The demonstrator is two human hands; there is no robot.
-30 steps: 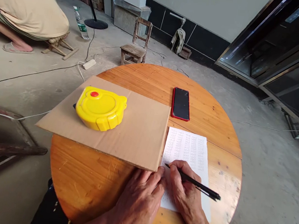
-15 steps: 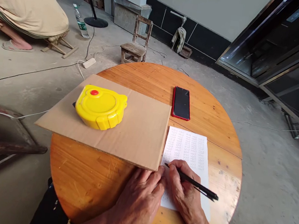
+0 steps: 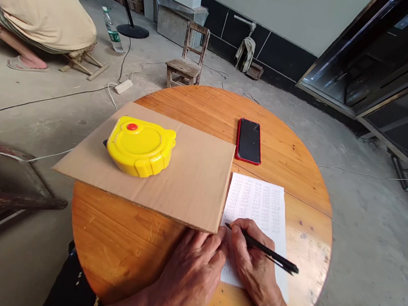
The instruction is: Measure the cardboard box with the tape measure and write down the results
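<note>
A black pen (image 3: 271, 252) is gripped in my right hand (image 3: 255, 263), its tip touching the left side of a white sheet of paper (image 3: 257, 204). Rows of small handwriting in columns cover the upper sheet; my hands hide part of the lower half. My left hand (image 3: 193, 271) lies flat on the table by the paper's left edge, its fingertips partly hidden under the near corner of a cardboard sheet (image 3: 194, 171). On the cardboard rests a yellow tape-measure-shaped case (image 3: 140, 146) with a red button.
A smartphone (image 3: 249, 141) in a red case lies beyond the paper on the round wooden table (image 3: 116, 231). Past the table stand a small wooden chair (image 3: 185, 66) and a water bottle (image 3: 112, 32). Cables cross the floor. A seated person's leg (image 3: 14, 43) shows at left.
The whole view has shifted slightly to the right. Both hands, the pen and the paper keep nearly the same places relative to each other.
</note>
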